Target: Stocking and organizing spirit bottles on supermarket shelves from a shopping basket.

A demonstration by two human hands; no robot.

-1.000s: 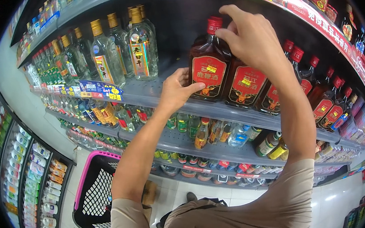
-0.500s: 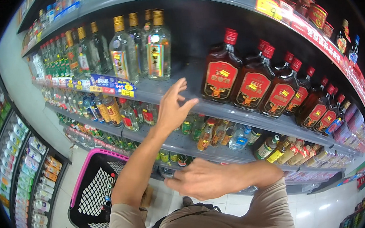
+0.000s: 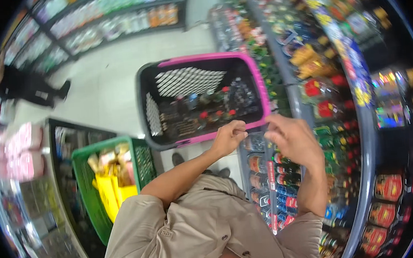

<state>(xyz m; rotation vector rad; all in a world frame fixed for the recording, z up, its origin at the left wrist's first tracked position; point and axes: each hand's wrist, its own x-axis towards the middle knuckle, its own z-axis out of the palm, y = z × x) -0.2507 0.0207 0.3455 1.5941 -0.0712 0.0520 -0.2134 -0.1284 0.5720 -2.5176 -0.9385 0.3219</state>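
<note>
Left hand [image 3: 230, 139] is now shifted from the shelf [image 3: 367, 155] front to the pink-rimmed black basket [image 3: 259, 83]; right hand [image 3: 296, 142] is brought up beside it, view swung round. Fingers of both hands are curled; no bottle is seen held. Whether the rim is gripped cannot be told. Basket is placed forward and left of both hands, long axis left-right; left hand is set nearer its middle, right hand by the near right corner. Red-capped bottles [image 3: 215, 113] are contained beyond the left hand. Green basket [image 3: 86, 187] is parked left of it. Right of the right hand, red-labelled bottles [image 3: 388, 187] are shelved; yellow-and-blue tags [image 3: 356, 64] are blurred, writing can't be read.
</note>
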